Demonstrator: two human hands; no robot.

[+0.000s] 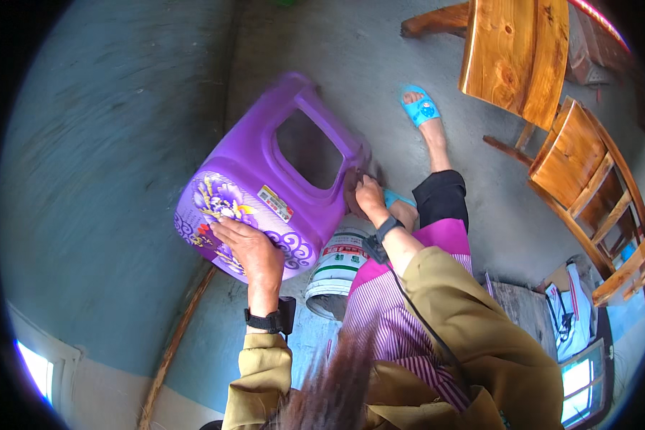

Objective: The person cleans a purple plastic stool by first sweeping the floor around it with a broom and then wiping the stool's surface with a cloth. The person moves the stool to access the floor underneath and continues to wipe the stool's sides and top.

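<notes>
A purple plastic stool (pixel 310 201) is tipped over before me, its flower-printed seat turned towards me and a large opening showing in its side. My left hand (pixel 250 248) lies flat on that seat, fingers extended over the printed flowers. By the stool's right side, my right hand (pixel 370 196) is closed on a brown cloth (pixel 352 192), which appears to touch a stool leg; blur hides the exact contact. Below the stool, a white plastic bucket (pixel 335 264) bearing printed writing lies tilted, partly hidden behind my apron.
Wooden chairs (pixel 567 150) stand at the right, below a wooden seat (pixel 516 59). A blue wall (pixel 102 188) borders the left, with a wooden pole (pixel 174 349) leaning there. My foot in a blue slipper (pixel 422 107) is on the concrete floor (pixel 349 43).
</notes>
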